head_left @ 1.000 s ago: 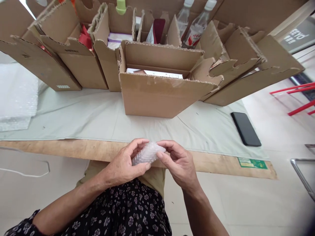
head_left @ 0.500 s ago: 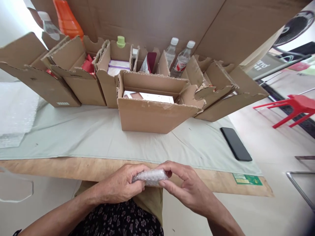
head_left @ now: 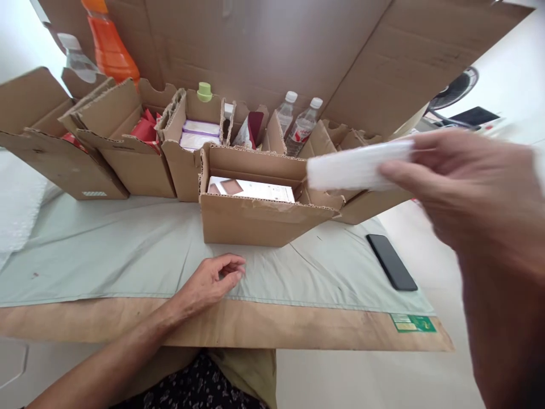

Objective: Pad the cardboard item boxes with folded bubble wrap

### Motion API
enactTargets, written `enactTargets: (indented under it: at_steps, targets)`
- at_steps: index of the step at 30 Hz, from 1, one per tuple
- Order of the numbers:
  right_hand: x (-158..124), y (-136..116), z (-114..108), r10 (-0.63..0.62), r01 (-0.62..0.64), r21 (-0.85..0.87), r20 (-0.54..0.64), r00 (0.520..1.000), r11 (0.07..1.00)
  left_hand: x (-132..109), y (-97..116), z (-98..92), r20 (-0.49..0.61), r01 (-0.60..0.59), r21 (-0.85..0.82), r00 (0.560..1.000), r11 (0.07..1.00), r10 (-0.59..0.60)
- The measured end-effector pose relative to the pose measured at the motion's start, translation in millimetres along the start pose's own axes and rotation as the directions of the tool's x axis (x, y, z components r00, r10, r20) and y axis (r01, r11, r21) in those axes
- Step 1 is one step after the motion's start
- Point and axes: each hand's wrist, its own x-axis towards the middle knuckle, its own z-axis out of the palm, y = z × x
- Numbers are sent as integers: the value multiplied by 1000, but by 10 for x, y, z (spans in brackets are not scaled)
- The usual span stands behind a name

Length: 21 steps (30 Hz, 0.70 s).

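My right hand (head_left: 464, 187) is raised close to the camera, its thumb and fingers closed on the end of a white bubble-wrapped packet (head_left: 357, 165). The packet is smeared by motion and hovers over the right end of the front cardboard box (head_left: 251, 221); whether they touch I cannot tell. Inside that box lies a white carton (head_left: 255, 190) with brown squares printed on it. My left hand (head_left: 219, 278) rests on the pale green cloth (head_left: 140, 255) in front of the box, half curled, with a gap between thumb and fingers and nothing visible in it.
Behind stands a row of cut cardboard boxes (head_left: 123, 170) holding red packets (head_left: 147, 128), tissue packs (head_left: 200, 133) and bottles (head_left: 302, 128). A tall orange bottle (head_left: 110, 51) is at the back left. Bubble wrap (head_left: 17, 210) lies at left, a black phone (head_left: 392, 261) at right.
The bubble-wrapped packet has left my left hand and moved up and right in my right hand. My left hand has shifted forward onto the cloth. The view has tilted slightly.
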Motion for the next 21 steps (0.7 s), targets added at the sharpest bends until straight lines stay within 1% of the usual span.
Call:
enactTargets:
  at_steps: [2,3,5,6,8,10,12,14,15,16,19,20,21]
  targets:
    - [205,-76,162,7,4,-81,137,991,997,-18,-41,16,6,-20,-7,1000,1000,20]
    - [274,-135,230,19,16,-168,209,978,986,-30,-43,13,8,-22,-9,1000,1000,22]
    - [359,-281,339,49,76,-382,307,950,921,-49,-23,-2,12,-15,-5,1000,1000,16]
    - [383,-356,386,69,105,-452,351,934,886,-53,-9,-10,18,-12,2,1000,1000,12]
    - [418,-485,476,102,171,-519,455,885,838,-53,13,-17,26,-14,18,1000,1000,13]
    - [450,-563,565,113,244,-507,574,811,826,-49,19,-12,20,-25,26,1000,999,24]
    - [488,-587,637,98,302,-456,668,738,837,-46,15,1,16,-39,33,999,999,39]
    - [526,-576,676,71,343,-402,730,679,849,-50,12,13,14,-69,49,998,996,69]
    - [542,-563,685,60,360,-384,750,658,850,-53,13,17,16,-90,60,996,994,89]
    - [556,-546,691,51,378,-374,765,642,847,-57,17,20,20,-110,73,994,991,109]
    - [576,-487,721,1,446,-354,784,620,822,-65,31,25,27,-142,117,990,983,140]
    - [576,-468,740,-26,453,-331,784,620,828,-63,35,27,30,-144,130,990,981,141]
    - [573,-453,760,-57,442,-297,774,631,846,-60,38,29,32,-145,141,989,979,142]
